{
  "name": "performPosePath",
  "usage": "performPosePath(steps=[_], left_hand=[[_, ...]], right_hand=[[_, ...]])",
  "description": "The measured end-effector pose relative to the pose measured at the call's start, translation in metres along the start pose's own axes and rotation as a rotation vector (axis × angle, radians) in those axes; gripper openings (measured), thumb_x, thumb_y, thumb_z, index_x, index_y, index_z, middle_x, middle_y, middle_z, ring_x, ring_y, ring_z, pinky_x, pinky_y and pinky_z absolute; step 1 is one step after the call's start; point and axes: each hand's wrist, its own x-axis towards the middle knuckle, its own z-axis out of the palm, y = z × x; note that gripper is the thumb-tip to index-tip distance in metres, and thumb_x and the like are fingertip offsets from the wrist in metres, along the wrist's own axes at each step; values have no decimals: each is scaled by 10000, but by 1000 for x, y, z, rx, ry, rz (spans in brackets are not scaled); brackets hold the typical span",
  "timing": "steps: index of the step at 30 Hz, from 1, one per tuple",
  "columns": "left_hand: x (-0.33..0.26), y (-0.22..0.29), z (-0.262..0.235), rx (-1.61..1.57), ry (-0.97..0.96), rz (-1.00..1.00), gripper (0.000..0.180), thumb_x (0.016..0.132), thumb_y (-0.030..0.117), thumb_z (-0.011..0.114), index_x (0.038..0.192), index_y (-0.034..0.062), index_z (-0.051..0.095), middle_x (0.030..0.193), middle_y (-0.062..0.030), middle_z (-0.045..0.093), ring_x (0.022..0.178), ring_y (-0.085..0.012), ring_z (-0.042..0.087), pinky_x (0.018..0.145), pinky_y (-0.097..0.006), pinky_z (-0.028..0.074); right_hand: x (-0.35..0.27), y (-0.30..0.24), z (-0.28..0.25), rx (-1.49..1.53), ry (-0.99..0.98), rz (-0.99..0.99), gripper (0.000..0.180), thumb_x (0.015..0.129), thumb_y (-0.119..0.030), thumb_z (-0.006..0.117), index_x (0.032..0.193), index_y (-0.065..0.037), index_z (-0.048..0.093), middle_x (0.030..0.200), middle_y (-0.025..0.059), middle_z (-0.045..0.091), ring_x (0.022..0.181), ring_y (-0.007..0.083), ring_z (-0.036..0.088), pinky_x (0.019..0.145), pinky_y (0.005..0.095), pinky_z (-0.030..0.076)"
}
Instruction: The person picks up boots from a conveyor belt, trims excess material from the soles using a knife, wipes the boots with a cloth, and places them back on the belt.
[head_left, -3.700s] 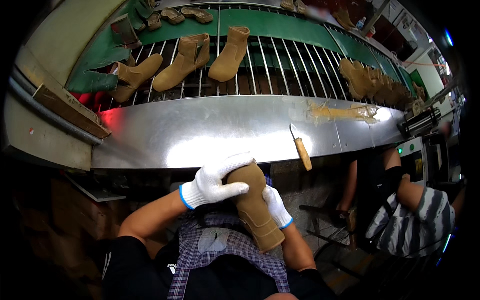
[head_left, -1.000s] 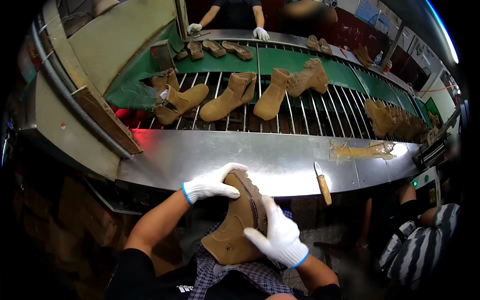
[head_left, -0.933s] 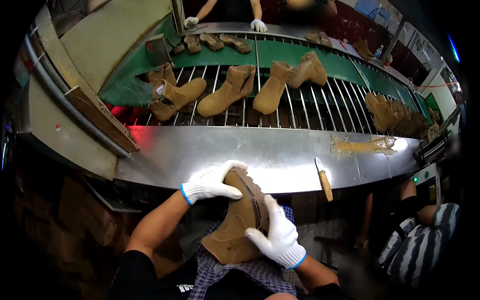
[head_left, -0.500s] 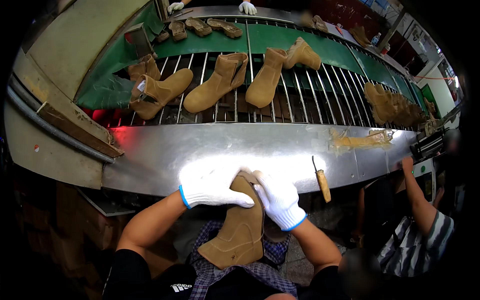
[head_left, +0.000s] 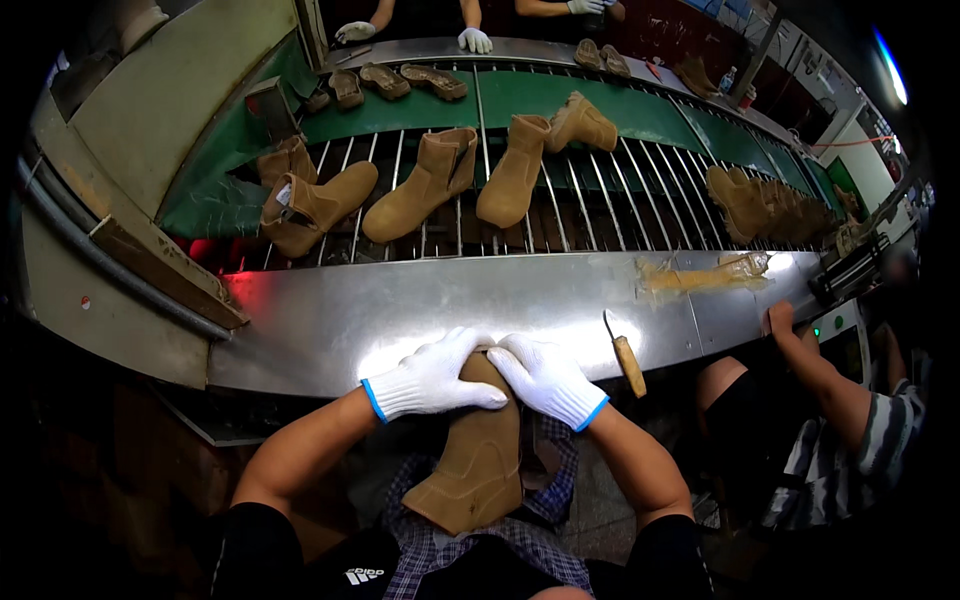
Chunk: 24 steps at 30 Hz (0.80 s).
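Observation:
A tan suede boot stands over my lap, its foot part toward me and its shaft top at the metal ledge. White knit gloves with blue cuffs cover both hands. My left hand wraps the left side of the shaft top, thumb across the leather. From the right, my right hand closes over the same top edge, its fingertips beside the left's. The gloves hide most of the boot's opening. On the ledge, right of my right hand, lies a hooked tool with a wooden handle.
Beyond the steel ledge runs a metal rod conveyor with a green belt. Several tan boots and soles lie on it. Co-workers' gloved hands rest at the far side. Another person's arm is at the right.
My right hand has turned flatter over the shaft top, its fingers drawn in toward my left hand. The view has tilted slightly upward, showing more of the co-workers at the far side.

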Motion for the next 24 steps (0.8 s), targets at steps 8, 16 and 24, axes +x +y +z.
performPosePath(steps=[8,16,24], left_hand=[[-4,0,-3,-133,-19,-59,991,818,526,954,1569,35,536,1509,-209,658,1408,-357,633,1194,-428,495],[-2,-3,-7,-94,-58,-55,1081,814,659,889,1553,-35,513,1460,-297,655,1380,-441,646,1169,-468,521],[-2,4,-6,35,-20,-68,962,833,584,905,1533,27,551,1396,-264,678,1306,-437,669,1125,-480,531]], right_hand=[[-3,-5,-5,-297,123,-238,326,1113,-332,607,1334,-105,685,1031,172,792,901,376,784,796,464,624],[18,-1,-4,-678,49,-378,294,1116,-379,609,1146,-94,676,797,95,741,651,286,754,579,430,597],[35,-13,-11,-405,-65,-188,317,1128,-350,593,1071,-39,625,742,210,717,662,450,714,628,524,583]])
